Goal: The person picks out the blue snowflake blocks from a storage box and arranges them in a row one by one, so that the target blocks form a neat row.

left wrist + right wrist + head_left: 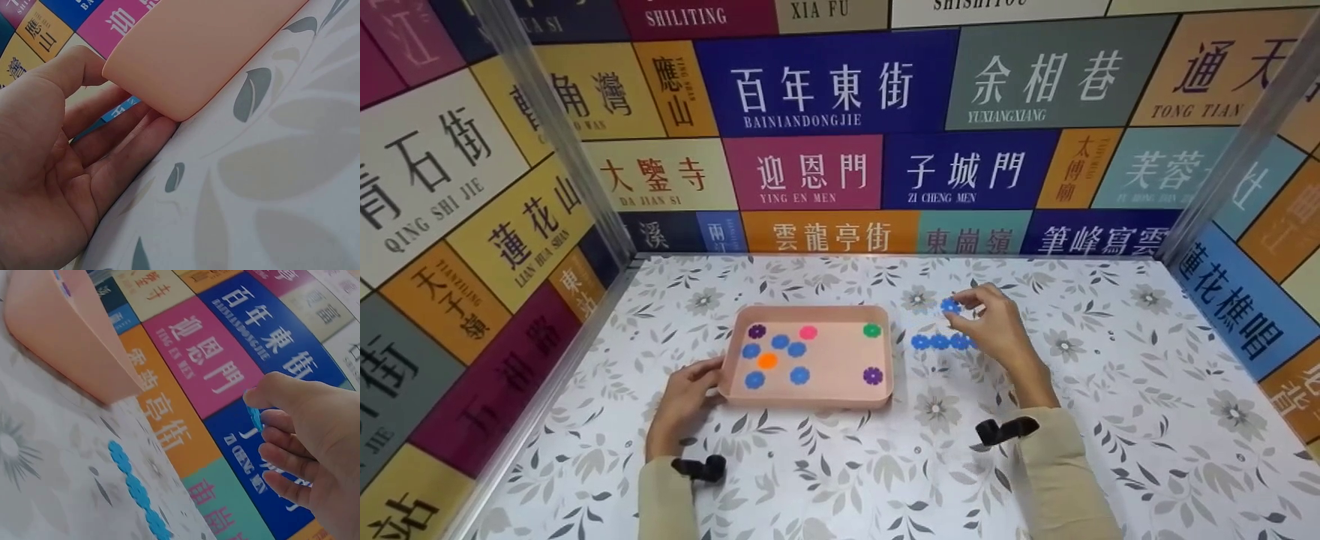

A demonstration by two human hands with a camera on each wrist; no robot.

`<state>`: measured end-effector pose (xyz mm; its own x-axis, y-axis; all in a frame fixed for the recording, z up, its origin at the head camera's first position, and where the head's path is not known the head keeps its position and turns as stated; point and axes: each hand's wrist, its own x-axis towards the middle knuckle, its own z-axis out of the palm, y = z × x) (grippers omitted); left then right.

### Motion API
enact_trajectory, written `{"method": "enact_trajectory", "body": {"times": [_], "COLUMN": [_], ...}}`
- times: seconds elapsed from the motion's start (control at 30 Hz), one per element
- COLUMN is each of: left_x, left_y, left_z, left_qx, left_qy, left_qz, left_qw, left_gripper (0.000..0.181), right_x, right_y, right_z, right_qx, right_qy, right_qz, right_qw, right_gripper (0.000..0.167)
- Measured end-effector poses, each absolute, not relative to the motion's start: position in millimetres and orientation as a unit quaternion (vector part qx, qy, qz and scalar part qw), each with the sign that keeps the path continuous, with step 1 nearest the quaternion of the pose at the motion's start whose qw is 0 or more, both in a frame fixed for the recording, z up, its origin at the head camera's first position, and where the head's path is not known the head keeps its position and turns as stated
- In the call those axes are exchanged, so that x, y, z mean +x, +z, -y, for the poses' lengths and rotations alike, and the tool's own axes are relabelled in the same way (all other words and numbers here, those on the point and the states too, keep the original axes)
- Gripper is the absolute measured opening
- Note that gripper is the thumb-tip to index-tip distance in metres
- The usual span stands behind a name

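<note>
My right hand [990, 322] pinches a blue flower-shaped plastic disc [950, 306] between thumb and forefinger, above the table. In the right wrist view this disc [254, 417] shows edge-on, the other fingers loosely bent behind it. Just below that hand lies a row of blue discs [940, 342], touching one another; the hand covers its right end. My left hand [686, 397] touches the left wall of a shallow pink tray [840, 397]. From the left wrist view, its fingers [121, 152] reach the tray's outer corner near the tabletop.
Inside the tray lie several loose blue discs [799, 376], an orange disc [766, 361], a pink disc [808, 332], a green disc [872, 331] and two purple discs, one at the lower right [873, 376]. Sign-printed panels [825, 82] stand behind the flower-patterned tabletop [840, 480].
</note>
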<state>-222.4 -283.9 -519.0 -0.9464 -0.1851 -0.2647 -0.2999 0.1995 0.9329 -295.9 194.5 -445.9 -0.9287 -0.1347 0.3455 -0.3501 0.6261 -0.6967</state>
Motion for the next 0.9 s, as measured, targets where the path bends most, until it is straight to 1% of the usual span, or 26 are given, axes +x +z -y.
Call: {"method": "enact_trajectory", "body": {"times": [0.3,0.43,0.6,0.73,0.83,0.9], "left_x": [-220,-221,-222,-222,-222,-223], "left_y": [-522,-522,-521,-519,-518,-518], "left_z": [283,283,283,283,283,283], "left_qx": [-0.135,-0.135,-0.142,-0.146,-0.149,-0.150], "left_qy": [0.641,0.633,0.622,0.619,0.620,0.619], "left_qz": [-0.755,-0.762,-0.770,-0.771,-0.770,-0.769], "left_qw": [0.021,0.019,0.028,0.038,0.041,0.044], "left_gripper": [0.043,0.044,0.044,0.045,0.045,0.045], "right_x": [-299,-300,-302,-304,-306,-307], "right_y": [-450,-458,-468,-478,-484,-487], "right_z": [-229,-243,-257,-264,-268,-270], "right_qx": [0.107,0.089,0.053,0.023,0.011,0.008], "right_qy": [0.406,0.395,0.378,0.364,0.375,0.388], "right_qz": [0.894,0.901,0.916,0.928,0.926,0.921], "right_qw": [0.155,0.153,0.121,0.075,0.047,0.039], "right_gripper": [0.031,0.031,0.035,0.041,0.044,0.044]}}
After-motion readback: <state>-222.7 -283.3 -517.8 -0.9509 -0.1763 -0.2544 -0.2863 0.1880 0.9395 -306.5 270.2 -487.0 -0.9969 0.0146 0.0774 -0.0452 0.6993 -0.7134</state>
